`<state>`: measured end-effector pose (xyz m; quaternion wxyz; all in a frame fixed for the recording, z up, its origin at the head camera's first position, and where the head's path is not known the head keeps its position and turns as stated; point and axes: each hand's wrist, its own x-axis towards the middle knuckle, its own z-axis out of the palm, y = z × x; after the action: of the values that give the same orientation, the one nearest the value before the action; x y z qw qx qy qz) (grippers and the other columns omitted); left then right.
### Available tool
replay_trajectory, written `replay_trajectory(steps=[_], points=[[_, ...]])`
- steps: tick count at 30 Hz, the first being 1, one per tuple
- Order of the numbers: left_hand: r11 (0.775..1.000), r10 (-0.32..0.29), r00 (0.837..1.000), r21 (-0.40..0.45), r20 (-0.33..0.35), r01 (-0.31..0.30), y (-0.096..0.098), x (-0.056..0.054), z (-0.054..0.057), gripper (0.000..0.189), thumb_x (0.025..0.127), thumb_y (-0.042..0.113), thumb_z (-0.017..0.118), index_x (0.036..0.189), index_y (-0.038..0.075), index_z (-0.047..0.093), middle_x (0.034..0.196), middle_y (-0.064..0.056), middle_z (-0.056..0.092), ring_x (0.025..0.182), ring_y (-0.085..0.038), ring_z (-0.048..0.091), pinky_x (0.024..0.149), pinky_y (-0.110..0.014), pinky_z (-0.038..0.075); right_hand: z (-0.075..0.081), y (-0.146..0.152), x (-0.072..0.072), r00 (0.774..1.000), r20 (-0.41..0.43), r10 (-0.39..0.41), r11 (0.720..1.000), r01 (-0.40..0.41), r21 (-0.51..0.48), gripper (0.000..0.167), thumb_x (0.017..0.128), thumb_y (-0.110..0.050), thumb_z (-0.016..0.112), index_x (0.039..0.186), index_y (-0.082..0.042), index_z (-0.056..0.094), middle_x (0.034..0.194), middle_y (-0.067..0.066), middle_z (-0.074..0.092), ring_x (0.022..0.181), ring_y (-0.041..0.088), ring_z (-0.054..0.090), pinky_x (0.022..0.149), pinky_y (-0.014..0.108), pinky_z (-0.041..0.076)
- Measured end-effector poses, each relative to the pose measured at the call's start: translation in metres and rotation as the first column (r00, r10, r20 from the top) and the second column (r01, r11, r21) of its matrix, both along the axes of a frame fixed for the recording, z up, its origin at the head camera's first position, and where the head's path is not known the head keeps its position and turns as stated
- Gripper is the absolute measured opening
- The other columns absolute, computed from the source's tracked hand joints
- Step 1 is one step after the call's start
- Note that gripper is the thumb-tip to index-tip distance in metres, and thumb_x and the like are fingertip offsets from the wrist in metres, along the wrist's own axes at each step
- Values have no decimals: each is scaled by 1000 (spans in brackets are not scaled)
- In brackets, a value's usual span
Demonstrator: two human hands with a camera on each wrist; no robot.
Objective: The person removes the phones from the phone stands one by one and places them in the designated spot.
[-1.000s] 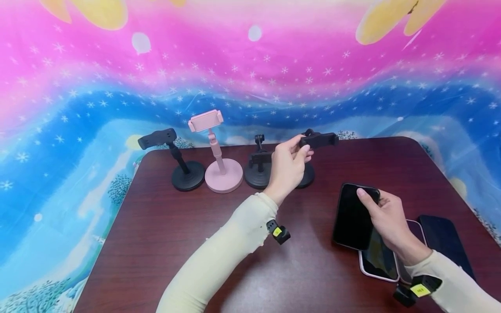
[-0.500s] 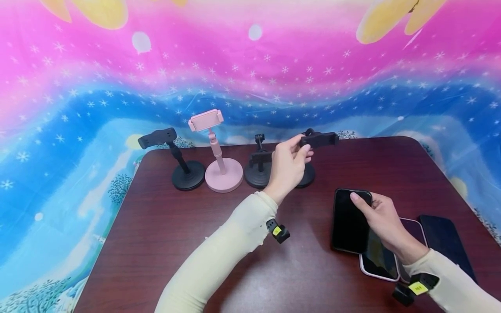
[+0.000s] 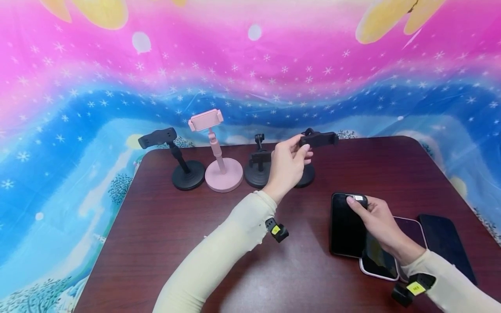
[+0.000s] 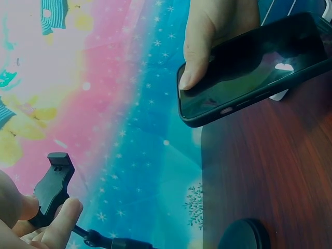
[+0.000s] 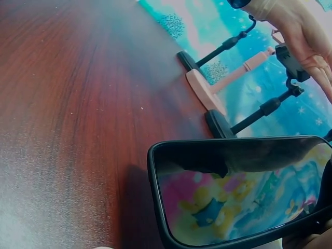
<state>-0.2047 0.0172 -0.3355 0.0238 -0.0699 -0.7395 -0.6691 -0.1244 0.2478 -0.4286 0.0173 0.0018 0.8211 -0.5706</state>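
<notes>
My left hand [image 3: 287, 163] pinches the black clamp [image 3: 320, 139] of the rightmost phone stand between thumb and fingers. That stand's round base [image 3: 306, 175] is partly hidden behind the hand. In the left wrist view, the clamp [image 4: 53, 189] shows with the thumb and a finger at its lower end. My right hand [image 3: 381, 224] grips a black phone [image 3: 346, 226] by its upper right part, thumb over the screen. The phone is raised and tilted, overlapping the phones below it. In the right wrist view, its glossy screen [image 5: 238, 192] reflects the colourful backdrop.
Further left along the back edge stand a black phone stand [image 3: 188, 174], a pink one [image 3: 224, 175] and another black one [image 3: 257, 174] with its clamp folded low. Several phones lie at the right, including a white-edged one [image 3: 379, 261] and a dark one [image 3: 446, 243]. A patterned cloth [image 3: 235, 65] hangs behind the table.
My right hand has moved the phone slightly left and toward me, turning it more upright in the head view. My left hand stays in place on the clamp.
</notes>
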Motion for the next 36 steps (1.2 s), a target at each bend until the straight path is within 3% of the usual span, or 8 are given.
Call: replay_trajectory(steps=[6,14,24,36], points=[[1000,-1,1000,-4,20,1,0,1,-1,45,101,9,60,146,6,54,119,-17,74,99,-23,76,75,-19,62,-3,-1,2,1000,14,19,999,-19,47,27,105,-26,57,90,-9,72,73,-20,56,72,-1,45,63,21,40],[1000,-12,1000,4,27,12,-1,1,-2,47,101,9,60,147,5,52,119,-18,74,101,-28,76,75,-21,63,-8,1,4,989,94,117,993,-114,-35,29,107,-25,52,95,-8,72,77,-12,74,71,2,66,64,22,56],[1000,2,999,3,35,-2,-1,1,-1,47,101,10,61,147,6,52,119,-16,74,97,-23,77,74,-21,63,-9,2,2,977,156,147,989,-147,-12,35,108,-30,49,104,-3,72,83,-13,75,78,0,65,71,19,53],[1000,-1,999,-10,34,2,-1,1,-2,47,101,11,62,147,8,53,116,-14,75,91,-16,77,73,-21,63,-11,9,-4,929,266,257,966,-236,-110,34,109,-32,46,111,-10,72,91,-8,79,84,5,72,75,23,59]])
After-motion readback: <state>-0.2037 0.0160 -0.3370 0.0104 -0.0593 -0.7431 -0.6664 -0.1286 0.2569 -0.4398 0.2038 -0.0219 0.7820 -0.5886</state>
